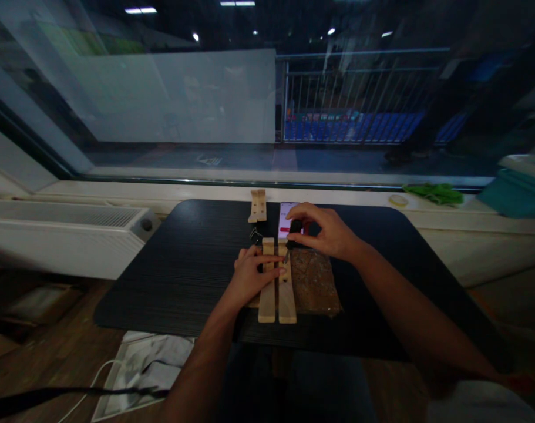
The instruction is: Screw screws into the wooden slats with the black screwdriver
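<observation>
My right hand (322, 229) is closed around the black handle of a screwdriver (296, 226). The screwdriver slants down, its tip at the right-hand wooden piece (287, 302). From the left, my left hand (252, 271) reaches across the other wooden piece (267, 308), thumb and index finger pressing on the right one beside the screwdriver tip. Whether a screw sits there is too small to make out. Both pieces lie side by side, partly over a worn brown board (315, 282). A dark hole shows in the right piece just below my thumb.
Beyond my hands, a phone (285, 214) with a lit screen lies on the black table (183, 276). Near the far edge stands a joined wooden part with holes (258, 207), with small metal pieces (255, 235) before it. A green cloth (434, 192) lies on the windowsill.
</observation>
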`<state>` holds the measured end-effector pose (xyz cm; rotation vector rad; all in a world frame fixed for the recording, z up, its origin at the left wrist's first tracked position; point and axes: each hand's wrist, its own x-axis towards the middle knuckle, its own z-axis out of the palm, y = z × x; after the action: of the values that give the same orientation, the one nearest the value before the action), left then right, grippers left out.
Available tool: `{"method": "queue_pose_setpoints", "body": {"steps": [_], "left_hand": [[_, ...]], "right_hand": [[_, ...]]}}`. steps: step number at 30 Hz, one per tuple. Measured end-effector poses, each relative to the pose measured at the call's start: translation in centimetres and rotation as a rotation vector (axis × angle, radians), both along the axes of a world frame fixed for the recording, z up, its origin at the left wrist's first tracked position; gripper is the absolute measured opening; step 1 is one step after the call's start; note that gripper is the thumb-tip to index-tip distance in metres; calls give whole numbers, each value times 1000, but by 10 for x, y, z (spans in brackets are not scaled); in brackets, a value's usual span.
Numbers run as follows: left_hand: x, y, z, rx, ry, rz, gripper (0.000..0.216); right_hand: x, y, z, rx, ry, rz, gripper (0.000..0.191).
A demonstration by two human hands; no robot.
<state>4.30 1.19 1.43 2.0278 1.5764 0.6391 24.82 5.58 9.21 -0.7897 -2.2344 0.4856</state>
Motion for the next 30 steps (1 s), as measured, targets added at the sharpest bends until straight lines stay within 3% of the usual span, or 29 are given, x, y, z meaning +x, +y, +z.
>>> {"method": "queue_pose_setpoints", "body": {"steps": [4,7,14,30], "left_hand": [[0,0,-1,8,-1,-2,26],[0,1,-1,6,4,0,26],[-1,1,-1,8,2,-14,26],[-1,0,-1,1,-7,-3,26]], "right_hand": [[1,1,3,81,-28,103,16],[4,-1,8,99,-39,145,22],[12,-3,15,3,-139,154,40],[7,1,9,-125,-3,100,19]]}}
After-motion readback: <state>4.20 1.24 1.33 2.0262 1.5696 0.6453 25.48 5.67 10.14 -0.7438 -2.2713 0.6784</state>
